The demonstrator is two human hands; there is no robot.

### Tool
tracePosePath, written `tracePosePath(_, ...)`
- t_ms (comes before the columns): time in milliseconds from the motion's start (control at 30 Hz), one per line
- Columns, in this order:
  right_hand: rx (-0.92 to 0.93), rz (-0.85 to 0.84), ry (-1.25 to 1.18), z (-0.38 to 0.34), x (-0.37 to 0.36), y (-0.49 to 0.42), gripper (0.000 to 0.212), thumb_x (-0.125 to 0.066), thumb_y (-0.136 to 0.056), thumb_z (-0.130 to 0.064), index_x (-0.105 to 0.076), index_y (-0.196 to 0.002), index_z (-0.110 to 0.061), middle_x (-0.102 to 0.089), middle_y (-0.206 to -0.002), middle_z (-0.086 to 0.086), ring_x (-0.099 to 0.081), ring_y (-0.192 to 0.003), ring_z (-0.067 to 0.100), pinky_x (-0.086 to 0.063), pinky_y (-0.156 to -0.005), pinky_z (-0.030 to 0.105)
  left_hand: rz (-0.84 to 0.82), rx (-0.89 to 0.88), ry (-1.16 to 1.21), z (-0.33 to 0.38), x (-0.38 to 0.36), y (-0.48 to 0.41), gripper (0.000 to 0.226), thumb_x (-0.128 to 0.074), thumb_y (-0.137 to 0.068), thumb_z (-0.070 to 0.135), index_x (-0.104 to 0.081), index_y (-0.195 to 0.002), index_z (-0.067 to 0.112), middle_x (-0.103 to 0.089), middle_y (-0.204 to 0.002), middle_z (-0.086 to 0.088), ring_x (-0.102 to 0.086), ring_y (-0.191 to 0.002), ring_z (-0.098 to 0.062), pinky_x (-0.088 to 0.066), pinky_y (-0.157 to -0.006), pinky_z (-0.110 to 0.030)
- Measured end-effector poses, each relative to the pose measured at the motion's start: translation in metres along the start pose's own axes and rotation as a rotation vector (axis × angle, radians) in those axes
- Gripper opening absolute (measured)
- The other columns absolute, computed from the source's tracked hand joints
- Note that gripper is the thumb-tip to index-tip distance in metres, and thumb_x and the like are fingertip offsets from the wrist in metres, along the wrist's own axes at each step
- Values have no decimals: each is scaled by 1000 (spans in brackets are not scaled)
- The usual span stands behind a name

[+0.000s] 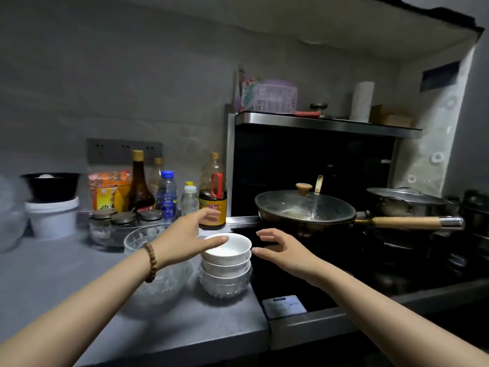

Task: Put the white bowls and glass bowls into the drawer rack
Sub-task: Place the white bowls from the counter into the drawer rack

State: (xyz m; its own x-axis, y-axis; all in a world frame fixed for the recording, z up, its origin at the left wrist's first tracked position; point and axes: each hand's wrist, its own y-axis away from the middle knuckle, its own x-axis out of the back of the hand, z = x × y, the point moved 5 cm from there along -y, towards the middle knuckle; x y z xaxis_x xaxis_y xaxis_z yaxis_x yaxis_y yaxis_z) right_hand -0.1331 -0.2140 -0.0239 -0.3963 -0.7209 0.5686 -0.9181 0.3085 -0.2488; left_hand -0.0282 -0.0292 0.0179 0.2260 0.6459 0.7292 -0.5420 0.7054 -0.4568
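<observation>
A stack of white bowls (227, 256) stands on a small glass bowl (225, 287) on the grey counter (66, 282), beside the stove. A large glass bowl (158, 276) sits just left of the stack, partly behind my left forearm. My left hand (189, 238) is open, its thumb at the left rim of the top white bowl. My right hand (280, 249) is open with spread fingers just right of the stack, not touching it. No drawer rack is in view.
Sauce bottles (213, 194), a water bottle, spice jars (124, 218) and a white bucket (53, 215) line the back of the counter. A lidded wok (304, 207) with a wooden handle and another lidded pan (404, 200) sit on the stove to the right.
</observation>
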Motion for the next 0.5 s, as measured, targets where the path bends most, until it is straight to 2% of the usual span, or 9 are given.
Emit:
tracePosePath(100,5,-17,-15,1,-13,-13,50,-70,-81,-35,-53,-127,-26,-54,-126,-6,-50,-120,10,-41,-98,24,-60,36,-151,-18,-1,-11,73,-66,-73,58,-42,-135,27,-51,-136,9,-46,-113,0,-34,-93,-16)
tracePosePath(200,19,-44,-17,5,-21,-23,48,-71,-80,-37,-55,-123,-28,-54,-112,-17,-47,-118,6,-34,-95,21,-138,67,-318,-29,-10,-22,80,-61,-71,67,-38,-137,28,-48,-140,6,-45,-126,-12,-37,-100,-27)
tracePosePath(367,-3,-83,-48,17,-30,-33,43,-72,-78,-40,-61,-117,-26,-60,-125,-10,-49,-121,4,-36,-105,24,-267,58,-549,-35,-23,-37,90,-50,-68,78,-36,-140,26,-50,-140,1,-43,-128,-22,-28,-108,-38)
tracePosePath(400,3,-84,-47,18,-31,-34,41,-73,-77,-39,-63,-115,-25,-61,-124,-10,-50,-120,3,-37,-101,20,-293,61,-574,-36,-26,-39,90,-48,-68,79,-38,-138,25,-51,-138,0,-44,-127,-22,-26,-109,-40)
tracePosePath(500,32,-71,-13,17,-33,-35,37,-73,-77,-39,-67,-108,-20,-66,-114,-9,-57,-110,1,-38,-78,-1,-352,68,-617,-37,-35,-42,84,-48,-69,79,-46,-130,22,-56,-131,-1,-48,-122,-23,-23,-108,-43)
